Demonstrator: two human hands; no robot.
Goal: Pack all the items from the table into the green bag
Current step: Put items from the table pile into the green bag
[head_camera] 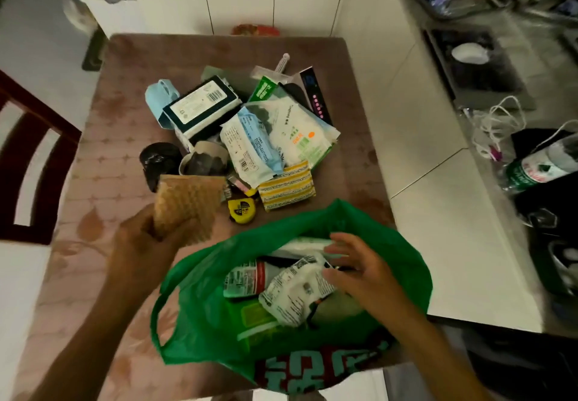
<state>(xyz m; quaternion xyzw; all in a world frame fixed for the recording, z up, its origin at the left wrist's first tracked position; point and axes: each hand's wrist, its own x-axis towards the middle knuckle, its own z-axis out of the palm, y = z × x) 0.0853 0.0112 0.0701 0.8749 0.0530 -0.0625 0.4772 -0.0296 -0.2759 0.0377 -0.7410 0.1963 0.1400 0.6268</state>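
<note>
Head view: green bag point(200, 300) between hands.

Green bag point(200, 316) mouth open — right hand point(359, 272) partly blocks it; left tabletop point(103, 156) bare — item pile point(250, 125) crowds centre

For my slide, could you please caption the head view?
Left hand lifts a tan sponge; right hand reaches into green bag.

Thin glossy plastic green bag point(200, 316), coarse waffle-textured tan cloth point(187, 203), crinkly plastic packets point(250, 138)
</note>
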